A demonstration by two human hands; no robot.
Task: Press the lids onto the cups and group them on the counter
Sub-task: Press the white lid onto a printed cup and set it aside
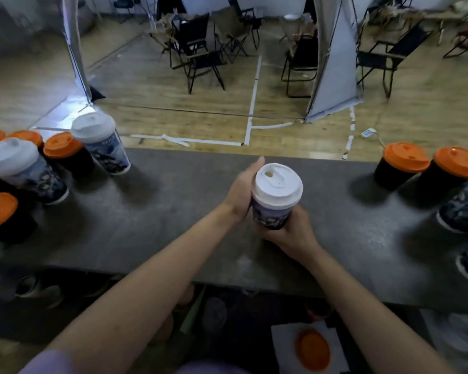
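Observation:
A printed blue paper cup (pixel 272 215) with a white lid (pixel 278 183) on top stands at the middle of the grey counter (pixel 173 211). My left hand (pixel 242 188) wraps its far left side, fingers behind the lid. My right hand (pixel 289 233) grips the cup's lower body from the near side. At the left stands a cluster of lidded cups: two printed ones with white lids (pixel 97 140) (pixel 19 168) and several black ones with orange lids (pixel 62 147). At the right stand two black cups with orange lids (pixel 401 164) (pixel 454 168) and printed cups (pixel 462 209) cut off by the frame edge.
A loose orange lid (pixel 312 349) lies on a white sheet (pixel 284 344) below the counter's near edge. Beyond the far edge is a wooden floor with folding chairs (pixel 197 49) and white panels (pixel 335 66).

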